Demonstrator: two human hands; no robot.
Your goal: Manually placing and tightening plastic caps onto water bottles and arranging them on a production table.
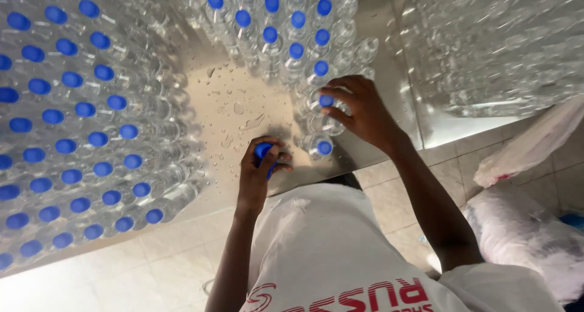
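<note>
My left hand [260, 166] is curled shut around one blue cap [264, 150] at the near edge of the wet steel table [243, 108], and I cannot tell whether a bottle sits under it. My right hand [360, 110] has its fingers spread over one clear capped bottle [326, 101], with a second loose bottle [320, 146] just beside it. Two large blocks of blue-capped bottles, left [79, 123] and ahead [274, 26], flank the hands, too many to count, and two plastic sacks [523, 227] lie on the tiled floor.
</note>
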